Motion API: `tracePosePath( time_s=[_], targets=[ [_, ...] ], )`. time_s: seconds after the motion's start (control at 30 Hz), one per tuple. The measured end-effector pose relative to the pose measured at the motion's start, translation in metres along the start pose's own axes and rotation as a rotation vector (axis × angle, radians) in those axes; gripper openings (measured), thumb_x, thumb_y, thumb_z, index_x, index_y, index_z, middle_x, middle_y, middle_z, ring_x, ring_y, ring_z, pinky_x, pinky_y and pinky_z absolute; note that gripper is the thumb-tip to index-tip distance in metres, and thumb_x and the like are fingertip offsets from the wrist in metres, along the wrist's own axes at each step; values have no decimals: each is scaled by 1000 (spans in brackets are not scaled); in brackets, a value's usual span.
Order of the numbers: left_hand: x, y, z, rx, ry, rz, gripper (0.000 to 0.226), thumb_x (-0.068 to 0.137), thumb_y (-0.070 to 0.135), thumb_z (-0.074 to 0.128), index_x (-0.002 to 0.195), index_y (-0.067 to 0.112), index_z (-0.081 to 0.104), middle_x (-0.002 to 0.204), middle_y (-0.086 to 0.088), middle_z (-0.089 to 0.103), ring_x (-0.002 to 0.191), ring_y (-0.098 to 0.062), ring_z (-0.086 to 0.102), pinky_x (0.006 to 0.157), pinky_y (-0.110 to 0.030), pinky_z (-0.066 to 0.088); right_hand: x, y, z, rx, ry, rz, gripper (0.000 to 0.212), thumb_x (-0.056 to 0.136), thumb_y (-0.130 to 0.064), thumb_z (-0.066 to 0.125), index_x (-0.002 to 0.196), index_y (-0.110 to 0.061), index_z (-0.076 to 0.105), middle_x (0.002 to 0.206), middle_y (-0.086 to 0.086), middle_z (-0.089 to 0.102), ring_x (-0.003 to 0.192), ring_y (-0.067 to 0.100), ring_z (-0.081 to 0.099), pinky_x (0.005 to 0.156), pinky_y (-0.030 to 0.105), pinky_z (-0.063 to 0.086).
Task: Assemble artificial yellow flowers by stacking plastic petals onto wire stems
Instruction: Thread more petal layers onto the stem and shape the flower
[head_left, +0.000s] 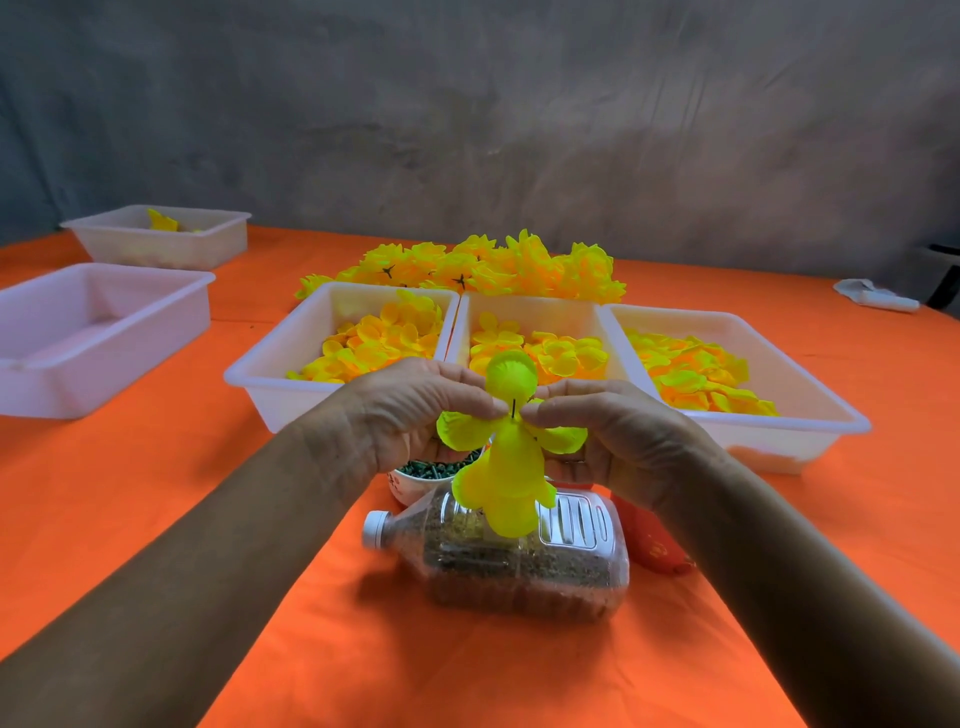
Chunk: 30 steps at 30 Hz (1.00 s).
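Above the bottle (514, 556), the left hand (415, 410) and right hand (602, 426) each pinched the petal (506, 467) at its centre, the stem (513, 409) poking up between both grips.

I hold a bright yellow petal piece (506, 457) up in front of me, its rounded lobes spreading up, down and to both sides. A thin dark wire stem (513, 409) pokes through its middle, pinched between the fingertips of my left grip (415, 410) and right grip (613, 431). Beyond it, three white trays (270, 374) sit side by side on the orange bench (156, 493), each holding loose yellow petals (379, 338). Finished flowers (467, 267) lie heaped behind them.
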<state>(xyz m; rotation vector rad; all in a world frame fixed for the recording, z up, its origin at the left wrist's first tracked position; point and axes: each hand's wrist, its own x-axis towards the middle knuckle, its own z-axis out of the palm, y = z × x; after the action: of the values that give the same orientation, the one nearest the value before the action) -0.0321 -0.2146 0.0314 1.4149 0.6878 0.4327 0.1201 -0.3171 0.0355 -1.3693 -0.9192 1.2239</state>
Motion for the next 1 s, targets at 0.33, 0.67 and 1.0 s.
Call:
tracePosePath(
  time_s=[0.33, 0.67, 1.0],
  targets=[
    [-9, -6, 3, -58, 29, -17, 39, 48, 22, 76, 85, 15, 66, 68, 1, 67, 58, -13, 63, 56, -26, 53, -4, 8, 2, -88, 20, 6, 12, 74, -4, 71, 72, -14, 65, 69, 4, 68, 57, 15, 65, 54, 24, 51],
    [-15, -10, 5, -4, 31, -45, 57, 46, 20, 77, 101, 10, 66, 77, -8, 62, 54, -13, 56, 54, -22, 51, -6, 10, 7, -136, 80, 0, 12, 74, -4, 71, 80, -8, 61, 61, 3, 67, 53, 16, 66, 48, 23, 49],
    [-13, -9, 7, -42, 42, -50, 59, 59, 7, 72, 116, 0, 61, 86, -13, 68, 73, -24, 61, 67, -32, 55, -9, 7, 6, -60, 104, -30, 16, 77, -4, 70, 93, -5, 69, 84, 15, 72, 66, 22, 68, 62, 31, 57]
  ],
)
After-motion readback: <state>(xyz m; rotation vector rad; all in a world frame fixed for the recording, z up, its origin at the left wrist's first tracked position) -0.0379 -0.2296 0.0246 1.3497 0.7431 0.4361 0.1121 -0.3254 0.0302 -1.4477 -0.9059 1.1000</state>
